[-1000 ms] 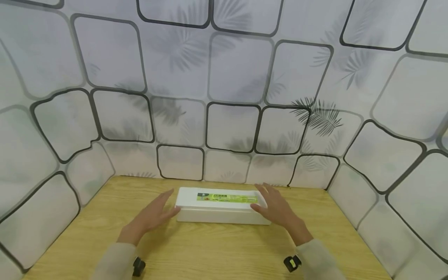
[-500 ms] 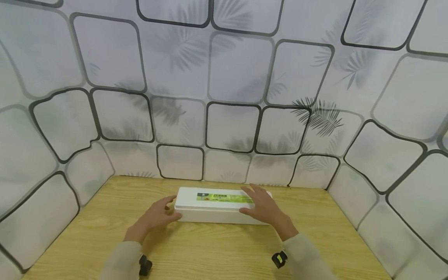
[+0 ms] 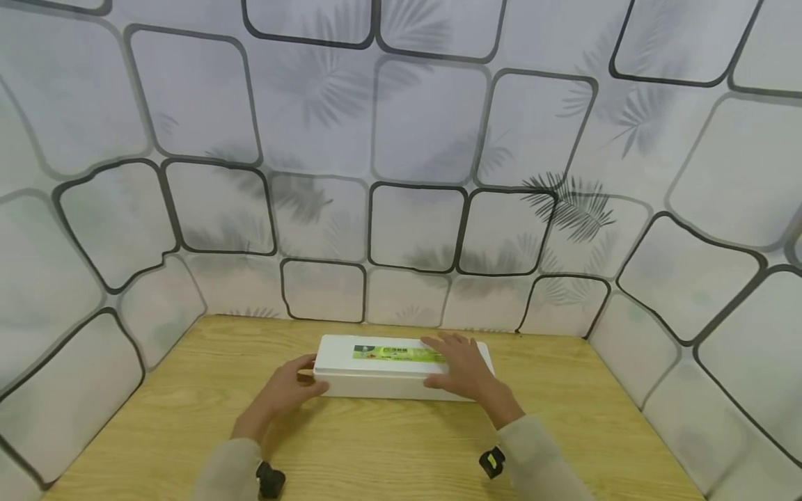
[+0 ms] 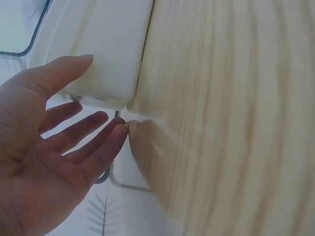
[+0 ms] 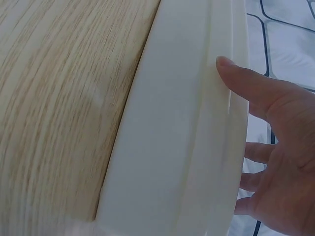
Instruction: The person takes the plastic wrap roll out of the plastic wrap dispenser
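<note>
- Wears pale sleeves [image 3: 541,463] nearest the camera, with a small black device [image 3: 492,462] at each wrist
- Holds the left hand [image 3: 285,391] relaxed and half spread at the left end of the white box [image 3: 379,386], with thumb over the near side and other fingers loosely bent past the end; has no plain grip, with contact hard to tell
- Arches the right hand [image 3: 466,369] over the right part of the lid [image 3: 338,355], with fingers spread across the top and thumb at the near edge, not visibly clenched
- Lies lengthwise between both hands as a closed box, toward the far part of the wooden table [image 3: 388,452]
- Shows a green label [image 3: 397,354] on top, partly covered by the right hand
- Ends, behind the table, in a pale wall [image 3: 416,226] with dark rounded outlines and grey leaves
</note>
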`<state>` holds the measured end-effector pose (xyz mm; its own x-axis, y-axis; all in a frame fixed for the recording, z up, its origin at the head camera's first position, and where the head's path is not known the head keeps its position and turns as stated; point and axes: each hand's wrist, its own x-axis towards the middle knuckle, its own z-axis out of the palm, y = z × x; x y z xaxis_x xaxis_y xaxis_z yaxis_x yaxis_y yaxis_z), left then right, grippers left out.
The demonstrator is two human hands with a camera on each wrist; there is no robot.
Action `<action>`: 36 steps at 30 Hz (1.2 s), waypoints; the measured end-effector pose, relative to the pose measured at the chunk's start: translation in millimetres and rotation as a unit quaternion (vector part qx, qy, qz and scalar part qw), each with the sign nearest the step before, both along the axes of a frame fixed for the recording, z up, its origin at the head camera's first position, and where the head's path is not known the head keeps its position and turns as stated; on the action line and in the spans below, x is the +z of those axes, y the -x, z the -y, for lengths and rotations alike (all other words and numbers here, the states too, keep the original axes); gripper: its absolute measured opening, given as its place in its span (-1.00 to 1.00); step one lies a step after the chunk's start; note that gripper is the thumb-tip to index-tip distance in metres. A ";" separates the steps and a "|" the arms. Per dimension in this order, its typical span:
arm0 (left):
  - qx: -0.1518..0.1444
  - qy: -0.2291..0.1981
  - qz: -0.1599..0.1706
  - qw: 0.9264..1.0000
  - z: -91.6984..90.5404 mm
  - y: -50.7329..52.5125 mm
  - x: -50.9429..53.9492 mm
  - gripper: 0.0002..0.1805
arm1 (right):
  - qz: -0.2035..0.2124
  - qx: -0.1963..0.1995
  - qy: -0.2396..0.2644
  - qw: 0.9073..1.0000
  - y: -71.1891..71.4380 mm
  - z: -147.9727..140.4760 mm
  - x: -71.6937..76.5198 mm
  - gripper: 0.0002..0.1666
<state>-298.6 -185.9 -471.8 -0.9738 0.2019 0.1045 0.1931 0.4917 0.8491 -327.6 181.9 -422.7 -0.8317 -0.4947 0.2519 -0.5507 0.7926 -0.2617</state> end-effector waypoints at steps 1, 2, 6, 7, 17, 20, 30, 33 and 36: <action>0.003 -0.004 0.002 1.000 -1.0 -0.3 -0.4 -0.23 | 0.004 -0.001 -0.003 1.000 0.5 0.7 -0.3 -0.04; 0.007 -0.006 0.001 1.000 -1.7 -0.4 -1.0 -0.23 | 0.005 -0.002 -0.007 1.000 1.1 1.2 -1.0 -0.03; 0.011 -0.015 -0.001 1.000 -4.0 -0.6 -2.8 -0.23 | 0.005 -0.006 -0.020 1.000 -0.3 3.6 0.2 -0.04; 0.011 -0.017 -0.003 1.000 -4.5 -0.6 -3.0 -0.23 | 0.005 -0.006 -0.022 1.000 -0.6 4.1 0.5 -0.06; 0.023 -0.054 0.011 0.998 -7.9 -2.1 -5.2 -0.21 | -0.014 0.012 -0.011 1.000 -2.7 2.9 -0.2 -0.18; 0.035 -0.059 0.011 0.998 -8.7 -2.2 -5.7 -0.21 | -0.024 0.013 -0.004 1.000 -2.6 2.7 -1.1 -0.20; 0.040 -0.050 -0.003 0.998 -11.8 -8.1 -4.2 -0.25 | -0.035 0.015 0.010 0.999 -3.0 2.1 -5.7 -0.27; 0.035 -0.054 -0.005 0.998 -12.1 -8.7 -3.7 -0.26 | -0.038 0.016 0.012 0.999 -4.6 1.3 -5.0 -0.28; 0.031 -0.058 -0.005 0.998 -12.3 -8.7 -3.7 -0.27 | -0.047 0.015 0.017 0.999 -6.6 0.6 -4.5 -0.29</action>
<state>-290.0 -173.6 -475.5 -0.9829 0.1276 0.1331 0.1739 0.4019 0.8990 -321.0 181.3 -427.2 -0.7892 -0.5085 0.3445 -0.5969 0.7673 -0.2347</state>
